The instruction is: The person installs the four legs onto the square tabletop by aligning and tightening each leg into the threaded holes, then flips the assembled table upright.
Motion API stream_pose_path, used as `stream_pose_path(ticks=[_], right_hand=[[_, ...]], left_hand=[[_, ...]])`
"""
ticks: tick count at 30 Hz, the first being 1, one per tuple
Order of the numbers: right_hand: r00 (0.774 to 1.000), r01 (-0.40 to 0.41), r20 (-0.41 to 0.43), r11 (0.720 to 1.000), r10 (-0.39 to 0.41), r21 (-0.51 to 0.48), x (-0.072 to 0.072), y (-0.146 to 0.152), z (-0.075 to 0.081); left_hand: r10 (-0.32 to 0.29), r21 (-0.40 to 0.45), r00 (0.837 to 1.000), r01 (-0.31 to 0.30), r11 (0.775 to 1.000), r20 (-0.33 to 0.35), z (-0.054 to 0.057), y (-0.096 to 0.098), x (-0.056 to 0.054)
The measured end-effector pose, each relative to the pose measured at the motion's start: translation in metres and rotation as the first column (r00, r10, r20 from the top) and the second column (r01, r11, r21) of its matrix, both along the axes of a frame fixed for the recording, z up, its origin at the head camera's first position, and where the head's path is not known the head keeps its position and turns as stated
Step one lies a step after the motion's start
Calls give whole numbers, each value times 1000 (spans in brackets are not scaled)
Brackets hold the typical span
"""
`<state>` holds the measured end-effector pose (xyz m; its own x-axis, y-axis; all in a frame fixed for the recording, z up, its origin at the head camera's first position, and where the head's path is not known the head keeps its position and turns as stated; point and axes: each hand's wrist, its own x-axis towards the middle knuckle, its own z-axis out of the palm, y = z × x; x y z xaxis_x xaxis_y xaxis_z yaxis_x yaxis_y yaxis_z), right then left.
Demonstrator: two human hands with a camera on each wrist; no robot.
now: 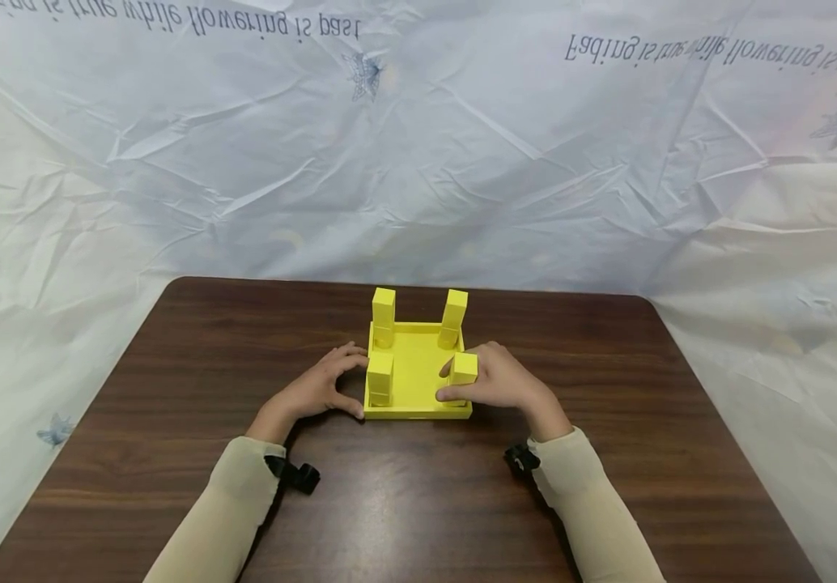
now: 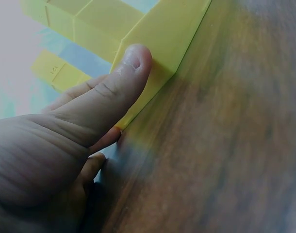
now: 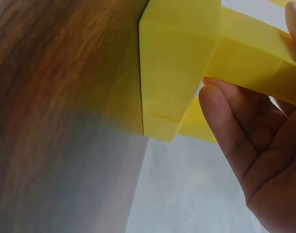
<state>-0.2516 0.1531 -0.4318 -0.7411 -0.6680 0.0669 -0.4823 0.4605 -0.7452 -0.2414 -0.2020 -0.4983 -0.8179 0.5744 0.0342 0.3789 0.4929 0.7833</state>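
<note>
A shallow square yellow tray with a raised rim lies on the table. At its corners stand upright yellow posts: far left, far right, near left and near right. My left hand holds the tray's near left corner, its thumb on the outer wall and its fingers along the left side. With the thumb on the near side and fingers behind, my right hand grips the near right post, also seen as a yellow post beside those fingers. Its far fingers are partly hidden.
The dark wood-grain table has rounded far corners. A pale wrinkled sheet with printed writing hangs behind it and along both sides. Each wrist wears a black strap camera, the left camera and the right camera.
</note>
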Motion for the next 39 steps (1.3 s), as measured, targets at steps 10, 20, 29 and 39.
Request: stream_pose_path(ticks=[10, 20, 29, 39], right_hand=[[1000, 14, -14, 1000, -14, 2, -1, -1, -4], [1000, 20, -22, 1000, -20, 2, 0, 0, -4], [998, -11, 61, 999, 8, 47, -1, 3, 4], [973, -86, 223, 994, 67, 74, -8, 25, 13]], left_hand=[[16, -1, 1000, -16, 1000, 20, -2, 1, 1], [7, 7, 1000, -7, 1000, 16, -1, 1, 1], [-21, 8, 997, 21, 1000, 78, 6, -2, -1], [-16, 24, 1000, 16, 1000, 26, 5, -5, -2]])
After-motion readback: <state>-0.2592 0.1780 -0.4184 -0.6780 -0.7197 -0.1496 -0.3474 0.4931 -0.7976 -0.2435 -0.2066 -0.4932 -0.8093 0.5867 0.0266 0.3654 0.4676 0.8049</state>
